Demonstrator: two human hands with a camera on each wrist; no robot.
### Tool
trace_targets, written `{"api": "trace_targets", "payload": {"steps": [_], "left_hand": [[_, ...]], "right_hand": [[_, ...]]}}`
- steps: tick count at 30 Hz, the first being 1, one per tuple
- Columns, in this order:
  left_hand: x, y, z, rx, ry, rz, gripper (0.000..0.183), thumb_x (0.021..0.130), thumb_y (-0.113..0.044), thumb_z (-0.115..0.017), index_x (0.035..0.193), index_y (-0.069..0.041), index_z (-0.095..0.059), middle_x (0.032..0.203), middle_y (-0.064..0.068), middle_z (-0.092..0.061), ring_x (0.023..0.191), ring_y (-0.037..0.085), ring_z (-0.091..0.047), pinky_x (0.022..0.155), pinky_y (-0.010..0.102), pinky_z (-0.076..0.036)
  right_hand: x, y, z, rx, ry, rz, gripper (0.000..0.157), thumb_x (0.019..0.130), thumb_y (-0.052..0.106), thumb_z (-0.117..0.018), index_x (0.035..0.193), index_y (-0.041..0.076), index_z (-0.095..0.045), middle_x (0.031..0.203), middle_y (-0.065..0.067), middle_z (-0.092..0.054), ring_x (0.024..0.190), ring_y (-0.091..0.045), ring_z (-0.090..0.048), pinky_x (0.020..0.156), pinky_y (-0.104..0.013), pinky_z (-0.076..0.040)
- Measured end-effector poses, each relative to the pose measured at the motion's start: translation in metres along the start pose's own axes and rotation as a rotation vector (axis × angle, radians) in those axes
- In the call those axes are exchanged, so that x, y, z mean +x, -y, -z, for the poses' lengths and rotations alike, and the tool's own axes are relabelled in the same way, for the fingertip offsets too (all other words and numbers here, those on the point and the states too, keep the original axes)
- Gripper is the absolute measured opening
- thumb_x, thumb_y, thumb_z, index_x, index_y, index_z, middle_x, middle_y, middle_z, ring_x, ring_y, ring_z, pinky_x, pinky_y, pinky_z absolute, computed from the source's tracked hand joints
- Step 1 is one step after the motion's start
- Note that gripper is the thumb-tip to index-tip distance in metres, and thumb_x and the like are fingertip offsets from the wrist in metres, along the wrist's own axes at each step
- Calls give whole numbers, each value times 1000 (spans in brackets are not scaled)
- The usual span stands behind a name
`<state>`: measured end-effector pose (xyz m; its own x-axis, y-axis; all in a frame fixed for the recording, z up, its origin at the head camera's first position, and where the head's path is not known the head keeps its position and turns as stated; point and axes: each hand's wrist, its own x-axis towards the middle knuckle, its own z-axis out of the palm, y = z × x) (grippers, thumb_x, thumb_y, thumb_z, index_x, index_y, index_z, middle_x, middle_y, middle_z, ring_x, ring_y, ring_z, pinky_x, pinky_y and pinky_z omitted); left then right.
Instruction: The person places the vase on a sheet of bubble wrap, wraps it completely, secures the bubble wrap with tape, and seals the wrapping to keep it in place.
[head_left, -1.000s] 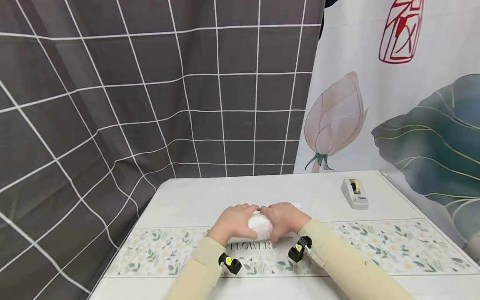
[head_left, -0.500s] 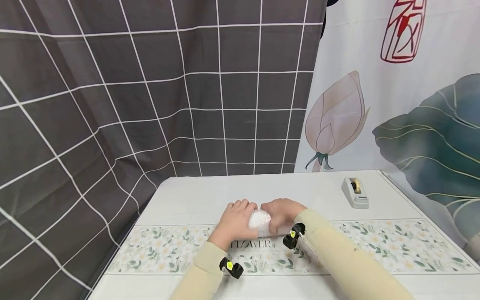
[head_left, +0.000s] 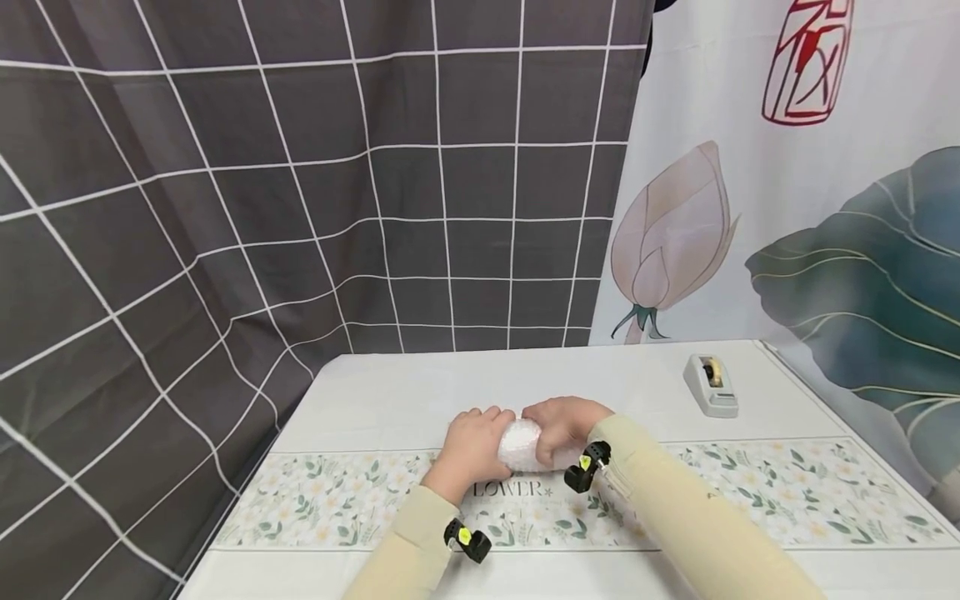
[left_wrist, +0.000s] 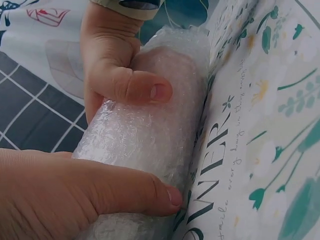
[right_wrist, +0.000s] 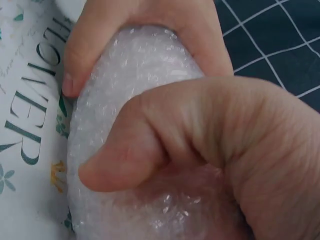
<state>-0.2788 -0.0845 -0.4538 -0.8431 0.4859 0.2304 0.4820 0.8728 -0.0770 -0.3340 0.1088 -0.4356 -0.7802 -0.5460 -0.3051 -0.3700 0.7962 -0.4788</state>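
A bulky roll of clear bubble wrap [head_left: 519, 446] lies across the middle of the table, with something pinkish-white faintly showing through the layers; what is inside is hidden. My left hand [head_left: 471, 448] grips its left part, thumb on the near side and fingers over the far side. Around the right part, my right hand [head_left: 564, 427] holds on, its thumb [right_wrist: 120, 165] bent and pressing on the wrap in the right wrist view. The left wrist view shows both thumbs on the near face of the roll [left_wrist: 145, 130], just beside the printed lettering.
The white table [head_left: 420, 383] carries a band of floral print [head_left: 315, 500] with dark lettering. At the back right stands a grey tape dispenser [head_left: 711, 387]. A dark grid curtain [head_left: 480, 183] and a white lotus-print curtain [head_left: 675, 233] hang behind the table.
My right wrist has shifted slightly left and away, and its thumb has curled in. A bit of clear wrap seen past the right hand is no longer visible. Both hands stay on the roll.
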Motion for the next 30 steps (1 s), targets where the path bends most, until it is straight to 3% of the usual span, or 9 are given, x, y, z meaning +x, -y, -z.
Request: {"api": "trace_targets", "payload": {"steps": [7, 14, 19, 25, 30], "left_hand": [[8, 4, 0, 5, 32, -29, 69, 58, -42, -87, 118, -21, -62, 97, -5, -65, 74, 19, -58, 69, 34, -51], [17, 11, 0, -111, 123, -20, 63, 56, -39, -88, 111, -22, -62, 93, -6, -64, 73, 17, -59, 67, 35, -51], [22, 16, 5, -234, 229, 2, 54, 57, -38, -89, 103, -24, -63, 87, -12, -64, 72, 11, -57, 69, 31, -50], [23, 21, 16, -410, 401, 85, 56, 57, -35, -85, 108, -24, -64, 88, -13, -64, 76, 12, -58, 75, 32, -51], [24, 30, 15, -664, 523, 129, 56, 58, -26, -83, 111, -20, -65, 97, -9, -67, 88, 14, -61, 87, 37, -50]], "right_hand": [[-5, -1, 1, -141, -84, 41, 69, 48, 25, -80, 114, 25, -62, 93, 11, -63, 83, -14, -58, 78, -38, -50], [-14, -1, -7, -384, -307, 200, 69, 56, 34, -74, 122, 15, -65, 102, 1, -67, 89, -20, -62, 84, -48, -51], [-28, 3, -15, -528, -401, 271, 67, 65, 32, -73, 128, 10, -61, 106, -8, -67, 95, -29, -65, 85, -51, -52], [-41, 6, -19, -621, -413, 285, 86, 64, 39, -82, 139, 7, -54, 117, -12, -67, 106, -32, -65, 93, -51, -51], [-40, 4, -23, -651, -458, 335, 86, 64, 41, -87, 137, 8, -54, 113, -10, -68, 102, -30, -66, 93, -50, -52]]}}
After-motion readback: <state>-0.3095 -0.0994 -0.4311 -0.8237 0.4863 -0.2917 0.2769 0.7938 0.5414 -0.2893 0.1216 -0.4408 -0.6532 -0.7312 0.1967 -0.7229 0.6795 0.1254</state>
